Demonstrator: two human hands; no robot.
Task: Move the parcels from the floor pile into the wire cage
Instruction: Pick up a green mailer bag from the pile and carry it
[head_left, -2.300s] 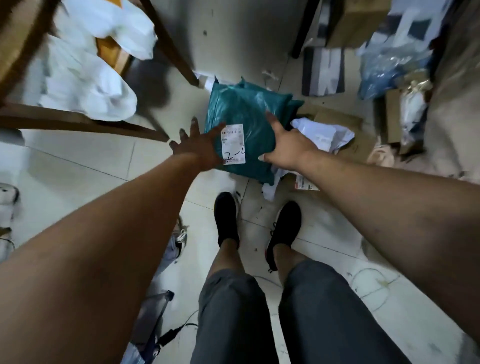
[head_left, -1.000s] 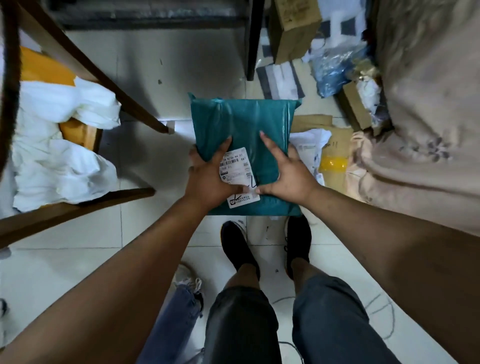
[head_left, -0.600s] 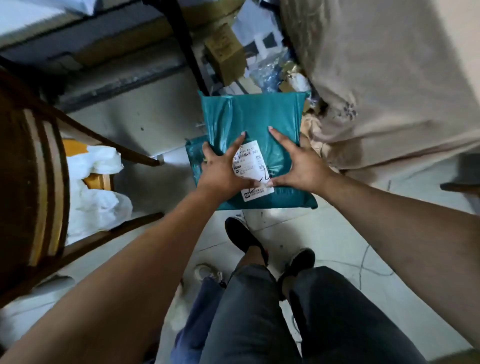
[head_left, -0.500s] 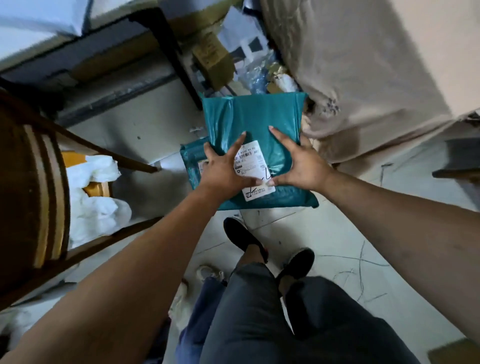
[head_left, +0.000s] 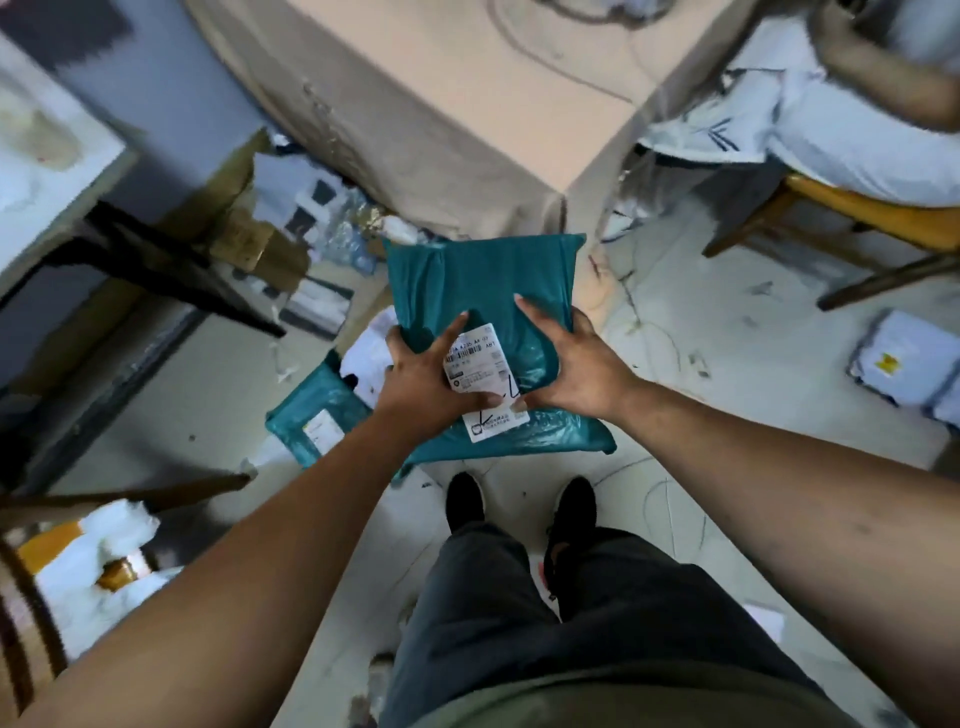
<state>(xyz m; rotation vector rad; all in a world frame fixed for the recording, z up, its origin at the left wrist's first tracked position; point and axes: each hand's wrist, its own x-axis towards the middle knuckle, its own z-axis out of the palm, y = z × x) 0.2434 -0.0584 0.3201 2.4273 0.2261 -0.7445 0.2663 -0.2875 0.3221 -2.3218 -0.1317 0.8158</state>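
The teal plastic mailer parcel (head_left: 483, 291) is off the floor, gripped by the left hand (head_left: 421, 379) and right hand (head_left: 576, 369), fingers spread over it; another teal mailer (head_left: 311, 421) remains on the floor (no wire cage visible), so carrying remains

The white shipping label (head_left: 483, 382) on the teal parcel (head_left: 488, 291) carries a barcode and a line ending "A4 03 A81", with a handwritten black mark lower down; its smaller print is too blurred to read
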